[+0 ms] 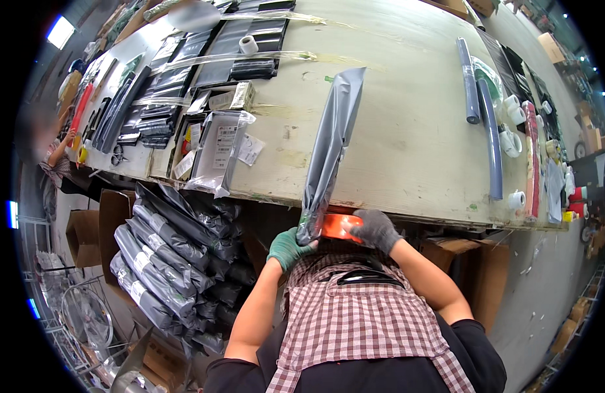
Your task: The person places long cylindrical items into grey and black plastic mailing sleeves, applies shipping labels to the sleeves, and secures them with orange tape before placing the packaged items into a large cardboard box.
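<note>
A long, narrow grey plastic mailing bag [330,147], folded around something I cannot see, lies across the table's near edge. Its near end overhangs toward my body. My left hand [290,249], in a green glove, is closed around that end from the left. In a dark grey glove, my right hand [376,230] grips an orange tape dispenser [340,226] beside the same end of the bag. Whether the dispenser touches the bag, I cannot tell.
Stacked grey wrapped parcels [161,259] fill a cardboard box below the table at left. A clear-lined label box [214,147], scissors [118,154] and black bags [178,78] occupy the table's left. Grey rolls [490,141] and tape rolls [510,142] lie right. Another person's hand [68,139] shows far left.
</note>
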`<state>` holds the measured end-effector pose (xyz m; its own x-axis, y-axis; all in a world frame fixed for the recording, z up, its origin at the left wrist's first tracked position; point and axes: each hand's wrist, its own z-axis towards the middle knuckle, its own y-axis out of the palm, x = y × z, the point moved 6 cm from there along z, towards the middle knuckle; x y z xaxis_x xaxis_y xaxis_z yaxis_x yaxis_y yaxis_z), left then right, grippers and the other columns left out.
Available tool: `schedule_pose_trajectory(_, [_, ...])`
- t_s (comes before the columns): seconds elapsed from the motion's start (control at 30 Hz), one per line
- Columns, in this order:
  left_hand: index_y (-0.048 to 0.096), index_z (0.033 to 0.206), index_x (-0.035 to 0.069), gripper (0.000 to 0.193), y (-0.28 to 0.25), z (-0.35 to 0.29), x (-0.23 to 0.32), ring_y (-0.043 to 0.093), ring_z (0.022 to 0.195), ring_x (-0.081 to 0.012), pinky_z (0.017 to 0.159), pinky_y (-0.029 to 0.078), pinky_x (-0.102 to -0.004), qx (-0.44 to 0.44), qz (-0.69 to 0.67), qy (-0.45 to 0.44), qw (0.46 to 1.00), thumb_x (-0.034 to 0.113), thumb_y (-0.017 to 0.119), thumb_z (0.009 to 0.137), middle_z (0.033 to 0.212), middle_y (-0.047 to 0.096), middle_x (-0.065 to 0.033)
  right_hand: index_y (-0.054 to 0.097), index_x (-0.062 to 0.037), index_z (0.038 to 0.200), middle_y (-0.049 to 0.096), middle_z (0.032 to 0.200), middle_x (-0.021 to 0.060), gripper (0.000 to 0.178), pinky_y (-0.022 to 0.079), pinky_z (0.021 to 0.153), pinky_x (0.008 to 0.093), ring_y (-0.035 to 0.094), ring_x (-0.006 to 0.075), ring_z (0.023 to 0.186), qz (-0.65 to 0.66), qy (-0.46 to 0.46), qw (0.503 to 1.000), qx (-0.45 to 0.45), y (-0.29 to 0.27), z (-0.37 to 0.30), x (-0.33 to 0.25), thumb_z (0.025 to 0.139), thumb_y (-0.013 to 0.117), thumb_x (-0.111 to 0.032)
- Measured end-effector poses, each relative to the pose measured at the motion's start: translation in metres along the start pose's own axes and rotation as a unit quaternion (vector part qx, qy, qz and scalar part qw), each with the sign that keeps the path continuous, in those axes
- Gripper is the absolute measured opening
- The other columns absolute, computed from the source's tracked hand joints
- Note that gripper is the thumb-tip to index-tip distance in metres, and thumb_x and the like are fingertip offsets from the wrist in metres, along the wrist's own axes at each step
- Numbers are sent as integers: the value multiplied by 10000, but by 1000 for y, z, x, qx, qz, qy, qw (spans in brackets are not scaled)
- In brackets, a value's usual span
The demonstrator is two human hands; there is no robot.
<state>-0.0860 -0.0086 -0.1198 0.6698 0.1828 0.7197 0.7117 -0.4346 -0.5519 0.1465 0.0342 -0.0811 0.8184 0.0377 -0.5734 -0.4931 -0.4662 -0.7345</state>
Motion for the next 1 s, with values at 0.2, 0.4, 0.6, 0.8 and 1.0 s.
schedule_pose_trajectory(0.2, [549, 1116, -12, 393, -48, -11, -87, 570, 962, -221, 870, 446, -323, 152, -235, 11, 960, 276, 623, 858, 1082, 590, -107, 643, -42, 760, 653, 759, 154, 364, 487, 613, 402, 635, 290, 711, 3, 10, 999, 32, -30, -50, 52, 761, 652, -406])
schedule_pose_trajectory(0.4, [340, 1346, -8, 711, -46, -9, 56, 544, 1034, -330, 871, 439, -408, 330, 392, -2, 859, 318, 626, 783, 1155, 537, -199, 629, -3, 820, 611, 688, 81, 263, 457, 618, 313, 532, 148, 623, 207, 60, 900, 379, -122, -97, 170, 854, 628, -263])
schedule_pose_trajectory(0.6, [417, 1283, 101, 741, -83, 43, 32, 652, 786, -310, 688, 513, -430, 181, 269, -123, 938, 386, 713, 667, 867, 664, -143, 383, 79, 1307, 478, 1285, 274, 728, 379, 1008, 395, 477, 362, 1191, -279, 142, 897, 311, -121, -31, 231, 772, 681, -314])
schedule_pose_trajectory(0.8, [505, 1207, 126, 644, -90, -47, 12, 637, 839, -345, 738, 498, -392, 274, -40, -42, 960, 344, 738, 648, 948, 634, -189, 311, 88, 1353, 369, 1389, 273, 816, 277, 1096, 373, 352, 359, 1307, -210, 175, 905, 327, -117, -12, 263, 749, 695, -303])
schedule_pose_trajectory(1.0, [415, 1281, 42, 694, -145, -190, -24, 642, 869, -237, 772, 537, -335, 579, -62, -46, 812, 284, 747, 721, 1000, 632, -146, 315, 62, 1367, 420, 1357, 259, 810, 339, 1049, 379, 424, 351, 1257, -302, 210, 902, 226, -123, -20, 273, 756, 692, -312])
